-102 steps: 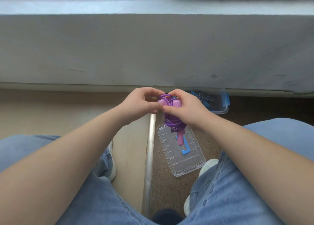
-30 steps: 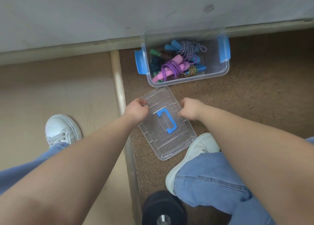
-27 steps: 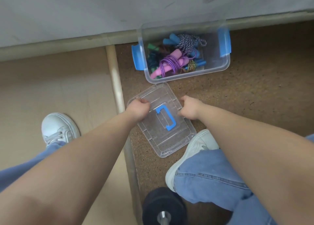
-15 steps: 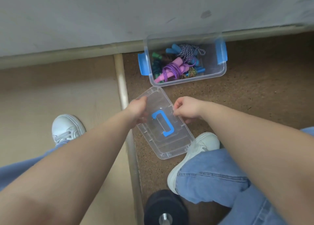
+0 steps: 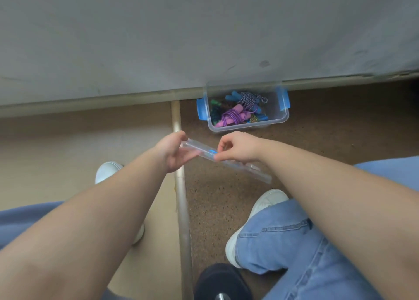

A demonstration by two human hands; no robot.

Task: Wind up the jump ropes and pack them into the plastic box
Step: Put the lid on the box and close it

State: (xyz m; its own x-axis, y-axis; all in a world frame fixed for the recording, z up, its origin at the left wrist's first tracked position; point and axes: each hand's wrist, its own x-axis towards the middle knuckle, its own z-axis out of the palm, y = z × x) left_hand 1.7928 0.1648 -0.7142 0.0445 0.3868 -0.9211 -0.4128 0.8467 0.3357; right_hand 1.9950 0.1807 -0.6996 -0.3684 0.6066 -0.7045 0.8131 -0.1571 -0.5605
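The clear plastic box (image 5: 284,118) with blue side latches stands open on the brown floor against the grey wall. Inside lie several wound jump ropes, with a purple rope with pink handles (image 5: 231,118) on top. Both hands hold the clear lid (image 5: 247,168) up off the floor, tilted so I see it nearly edge-on. My left hand (image 5: 173,152) grips its left end. My right hand (image 5: 235,149) pinches its middle by the blue handle. The lid is below and in front of the box, apart from it.
A metal floor strip (image 5: 181,186) divides beige flooring on the left from brown carpet on the right. White shoes (image 5: 256,222) and blue-jeaned legs sit below the hands. A dark dumbbell (image 5: 223,284) lies at the bottom edge.
The purple rope went from my hands into the box. Both hands then took the lid from the floor, lifted it and tilted it on edge.
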